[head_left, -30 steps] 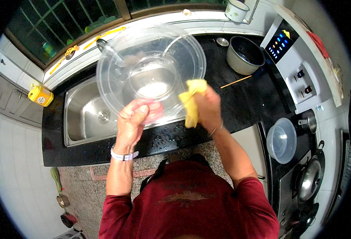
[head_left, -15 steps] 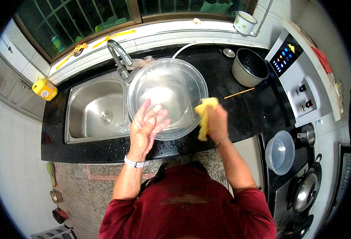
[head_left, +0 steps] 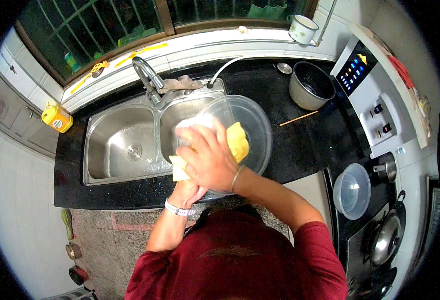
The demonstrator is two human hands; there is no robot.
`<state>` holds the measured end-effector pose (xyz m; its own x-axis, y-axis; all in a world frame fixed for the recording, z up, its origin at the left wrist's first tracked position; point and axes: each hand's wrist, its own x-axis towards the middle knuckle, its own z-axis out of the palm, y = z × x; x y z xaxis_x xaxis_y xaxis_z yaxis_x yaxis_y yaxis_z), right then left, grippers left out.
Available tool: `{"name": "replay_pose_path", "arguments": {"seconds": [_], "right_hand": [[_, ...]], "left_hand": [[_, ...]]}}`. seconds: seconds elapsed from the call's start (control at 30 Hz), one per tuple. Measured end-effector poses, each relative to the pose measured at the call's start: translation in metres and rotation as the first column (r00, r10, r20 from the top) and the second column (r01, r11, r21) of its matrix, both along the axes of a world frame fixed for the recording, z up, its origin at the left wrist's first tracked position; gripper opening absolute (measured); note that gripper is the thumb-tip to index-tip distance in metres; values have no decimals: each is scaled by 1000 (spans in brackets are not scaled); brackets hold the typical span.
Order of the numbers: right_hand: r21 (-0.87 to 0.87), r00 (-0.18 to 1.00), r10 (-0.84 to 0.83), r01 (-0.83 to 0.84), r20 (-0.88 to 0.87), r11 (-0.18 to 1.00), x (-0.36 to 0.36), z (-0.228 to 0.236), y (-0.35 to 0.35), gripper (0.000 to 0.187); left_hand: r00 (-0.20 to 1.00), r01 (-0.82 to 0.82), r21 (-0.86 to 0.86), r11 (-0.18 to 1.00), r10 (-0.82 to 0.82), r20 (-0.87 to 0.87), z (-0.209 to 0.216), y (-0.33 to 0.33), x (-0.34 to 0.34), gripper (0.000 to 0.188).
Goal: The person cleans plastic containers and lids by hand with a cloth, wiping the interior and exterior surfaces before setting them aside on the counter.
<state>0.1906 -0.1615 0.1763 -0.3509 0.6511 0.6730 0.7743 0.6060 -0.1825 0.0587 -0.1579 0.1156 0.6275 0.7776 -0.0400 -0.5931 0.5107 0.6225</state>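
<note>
My right hand (head_left: pixel 214 159) presses a yellow cloth (head_left: pixel 237 142) over my left hand (head_left: pixel 189 194). A corner of the cloth sticks out on either side of the right hand. Most of the left hand is covered, so its fingers are hidden; its heel and thumb side show above a pale wristband. Beneath both hands lies a large clear plastic basin (head_left: pixel 260 120), partly over the right sink bowl (head_left: pixel 172 117) and partly over the black counter.
A steel sink bowl (head_left: pixel 122 145) with a tap (head_left: pixel 147 75) is on the left. A deep pot (head_left: pixel 307 95) and a chopstick-like stick (head_left: pixel 298 118) lie at the right. Farther right are a water dispenser (head_left: pixel 375 107), a translucent bowl (head_left: pixel 352 192) and a lidded wok (head_left: pixel 386 240).
My right hand has brought the yellow cloth leftward onto my left hand, which was spread open. The basin sits lower and farther right, uncovering part of the right sink bowl.
</note>
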Motion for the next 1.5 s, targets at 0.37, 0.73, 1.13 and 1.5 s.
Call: {"name": "replay_pose_path", "arguments": {"seconds": [0.37,0.73,1.13,1.5], "right_hand": [[-313,984,92,-41,151,949,63,22,59,30],[-413,908,299,-162,293,896,54,16,41,19],[-872,770,-455,-262,-447,413,116,-40,8,17],[-595,345,-484,-470,-804,652,144,-30,-23,19]], "left_hand": [[981,191,86,978,-191,-4,21,18,-27,97],[907,413,84,907,-401,-131,15,33,-29,86],[980,193,132,972,-184,-72,5,44,-69,76],[993,-111,139,984,105,46,7,85,-47,78]]}}
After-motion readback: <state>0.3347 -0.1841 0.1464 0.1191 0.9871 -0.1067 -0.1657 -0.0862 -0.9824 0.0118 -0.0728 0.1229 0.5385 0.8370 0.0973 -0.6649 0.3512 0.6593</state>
